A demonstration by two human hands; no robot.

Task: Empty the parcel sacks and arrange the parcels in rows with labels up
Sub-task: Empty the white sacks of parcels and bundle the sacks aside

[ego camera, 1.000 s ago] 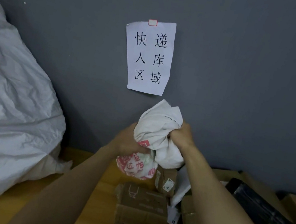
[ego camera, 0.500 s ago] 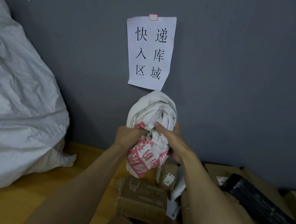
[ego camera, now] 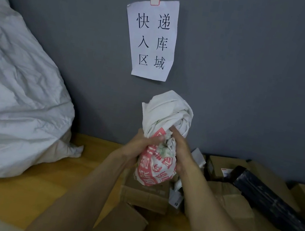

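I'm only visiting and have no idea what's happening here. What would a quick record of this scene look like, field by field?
Held: crumpled sack, white with red print
Left hand: grips the sack's left side
Right hand: grips its right side, fingers dug into the folds
Other sack: bulging sack, against the wall at left
Parcels: brown boxes and a black parcel, heaped, not in rows
Sign: paper sign stuck above the hands
Surface: wood surface

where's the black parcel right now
In the head view the black parcel lies on the right, slanted across the pile of cardboard boxes below the grey wall.
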